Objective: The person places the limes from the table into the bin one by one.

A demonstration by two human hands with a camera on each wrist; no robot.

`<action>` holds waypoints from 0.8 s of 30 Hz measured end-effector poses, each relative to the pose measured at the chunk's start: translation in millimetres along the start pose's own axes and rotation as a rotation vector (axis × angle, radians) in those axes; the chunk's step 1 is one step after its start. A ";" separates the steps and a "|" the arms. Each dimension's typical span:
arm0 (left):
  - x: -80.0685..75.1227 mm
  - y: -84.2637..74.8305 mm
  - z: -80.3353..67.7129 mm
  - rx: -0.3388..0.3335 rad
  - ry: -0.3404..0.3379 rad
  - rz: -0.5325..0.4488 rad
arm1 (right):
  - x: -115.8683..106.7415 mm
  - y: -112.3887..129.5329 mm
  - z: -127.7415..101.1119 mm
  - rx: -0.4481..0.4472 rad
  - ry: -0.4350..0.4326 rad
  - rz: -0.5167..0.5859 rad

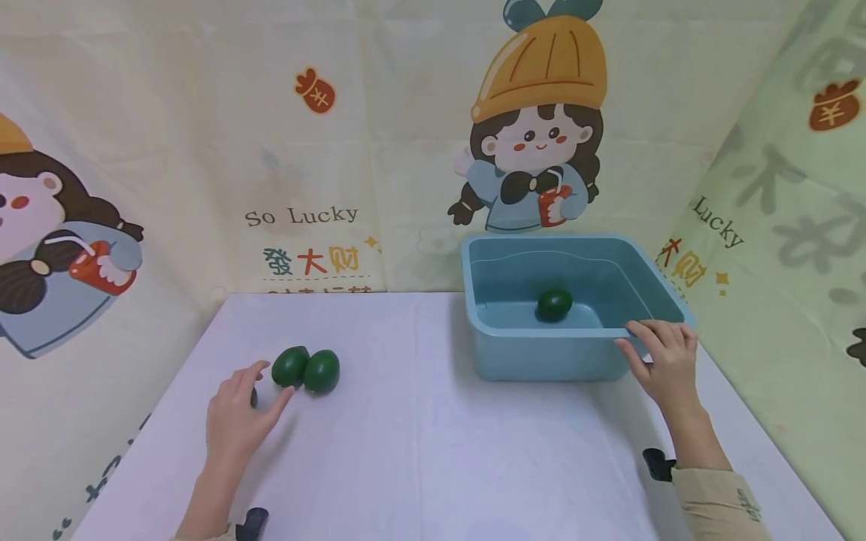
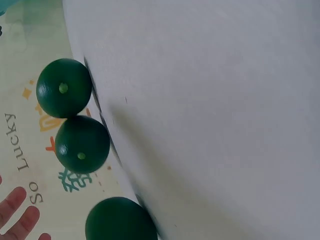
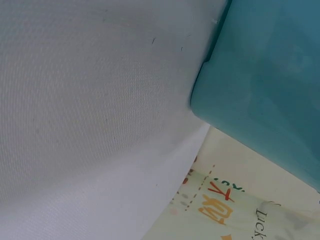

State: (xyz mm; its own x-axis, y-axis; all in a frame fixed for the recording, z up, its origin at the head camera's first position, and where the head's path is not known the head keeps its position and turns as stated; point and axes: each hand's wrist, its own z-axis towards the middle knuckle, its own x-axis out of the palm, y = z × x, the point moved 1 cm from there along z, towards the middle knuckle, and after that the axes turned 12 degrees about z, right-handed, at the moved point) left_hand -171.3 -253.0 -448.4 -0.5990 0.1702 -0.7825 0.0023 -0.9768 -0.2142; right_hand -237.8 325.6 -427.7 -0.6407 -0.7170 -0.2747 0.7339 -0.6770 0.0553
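Note:
My left hand (image 1: 233,417) is held over the left part of the table, thumb and fingers spread. Two dark green avocados (image 1: 289,367) (image 1: 322,371) lie side by side just beyond its fingertips. A third avocado (image 2: 121,222) shows in the left wrist view; in the head view the hand hides most of it. My right hand (image 1: 666,361) grips the near right rim of a blue plastic bin (image 1: 541,357), fingers over the edge and thumb along the outside. Inside the bin lies one more avocado (image 1: 554,304).
A white-covered table (image 1: 406,451) carries everything. Behind it hangs a printed cloth (image 1: 406,150) with cartoon figures, and similar cloth rises along both sides. The bin stands at the back right, close to the cloth.

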 end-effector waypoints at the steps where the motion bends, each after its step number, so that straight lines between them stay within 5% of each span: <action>1: -0.5 2.3 -0.5 -0.009 0.003 0.005 | 0.1 0.2 0.5 -0.001 -0.001 0.001; 12: -11.3 27.1 -4.5 -0.097 0.010 0.032 | -0.4 3.0 5.1 0.002 -0.002 0.011; 24: -21.8 46.0 -8.1 -0.190 0.135 0.070 | -1.3 2.2 6.0 0.017 0.020 0.004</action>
State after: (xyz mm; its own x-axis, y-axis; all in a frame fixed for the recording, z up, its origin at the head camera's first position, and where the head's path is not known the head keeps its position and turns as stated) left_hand -151.6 -300.5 -446.0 -0.4797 0.1309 -0.8676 0.1982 -0.9471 -0.2525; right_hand -236.8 324.1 -421.4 -0.6333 -0.7160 -0.2937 0.7322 -0.6772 0.0720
